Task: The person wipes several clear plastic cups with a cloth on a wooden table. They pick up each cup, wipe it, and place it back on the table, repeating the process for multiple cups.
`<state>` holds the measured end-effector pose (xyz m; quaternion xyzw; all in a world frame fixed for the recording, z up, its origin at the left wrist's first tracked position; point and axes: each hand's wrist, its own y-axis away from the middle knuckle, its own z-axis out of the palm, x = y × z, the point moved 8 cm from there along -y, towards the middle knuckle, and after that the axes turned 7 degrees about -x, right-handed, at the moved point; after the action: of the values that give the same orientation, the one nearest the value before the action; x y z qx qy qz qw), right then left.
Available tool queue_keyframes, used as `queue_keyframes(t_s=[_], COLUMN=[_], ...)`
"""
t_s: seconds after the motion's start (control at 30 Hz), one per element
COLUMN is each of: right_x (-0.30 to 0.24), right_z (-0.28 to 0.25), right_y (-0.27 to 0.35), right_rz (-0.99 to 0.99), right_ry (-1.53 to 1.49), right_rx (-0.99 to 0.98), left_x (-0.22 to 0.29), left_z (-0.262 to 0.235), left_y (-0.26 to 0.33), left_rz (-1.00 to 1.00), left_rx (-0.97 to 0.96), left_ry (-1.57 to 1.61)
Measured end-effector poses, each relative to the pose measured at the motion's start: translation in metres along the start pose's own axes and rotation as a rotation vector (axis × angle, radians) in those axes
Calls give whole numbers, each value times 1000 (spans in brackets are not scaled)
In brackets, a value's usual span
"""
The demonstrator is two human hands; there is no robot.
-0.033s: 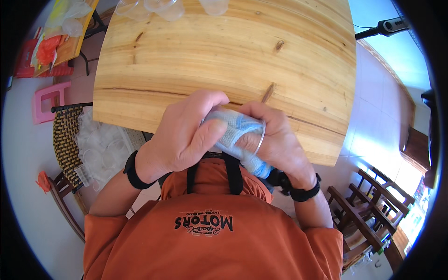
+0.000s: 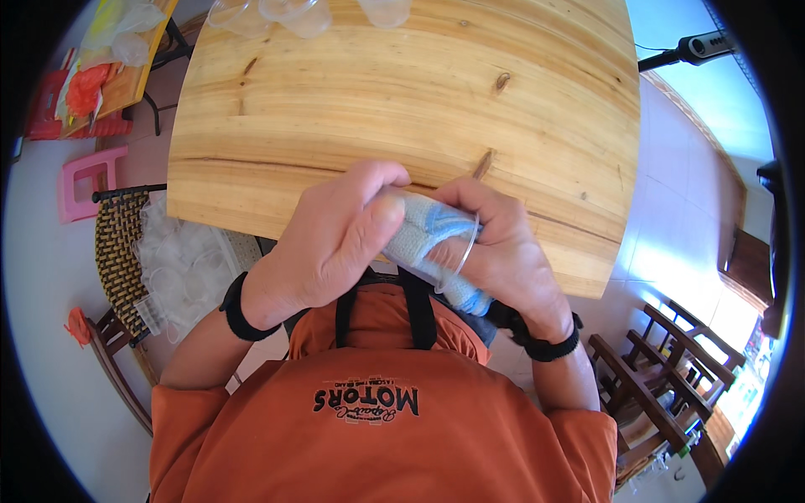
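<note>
My left hand wraps around the base end of a clear plastic cup, its thumb lying along the near side. The cup lies tilted in front of my body, over the table's near edge, its round mouth facing right. A light blue and white cloth fills the cup, and part of it hangs out below the rim. My right hand grips the cloth at the mouth, with some fingers inside the rim. The cup's base is hidden by my left hand.
Several clear plastic cups stand at the far left of the wooden table. Left of it, a woven chair holds a bag of clear plastic items. A pink stool is farther left; dark wooden furniture stands at right.
The cup, the cloth and my right hand have shifted slightly to the right. My left thumb has moved a little up along the cup.
</note>
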<state>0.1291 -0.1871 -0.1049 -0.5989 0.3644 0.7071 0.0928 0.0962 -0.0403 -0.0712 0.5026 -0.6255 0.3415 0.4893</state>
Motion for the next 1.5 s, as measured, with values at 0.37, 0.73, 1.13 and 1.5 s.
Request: queue_keyframes(t_s=[0.37, 0.73, 1.13, 1.5], right_x=[-3, -8, -10, -37], right_z=[-3, -2, -15, -60], right_y=[3, 3, 9, 47], right_rz=[-156, -53, -131, -332], right_ry=[0, 248, 305, 0], right_rx=[105, 44, 128, 363], left_x=[3, 0, 4, -16], left_z=[14, 8, -7, -11], left_y=[-3, 0, -1, -5], left_rz=[-40, -129, -113, -178], left_rx=[-32, -67, 50, 46], left_ry=[187, 40, 123, 124])
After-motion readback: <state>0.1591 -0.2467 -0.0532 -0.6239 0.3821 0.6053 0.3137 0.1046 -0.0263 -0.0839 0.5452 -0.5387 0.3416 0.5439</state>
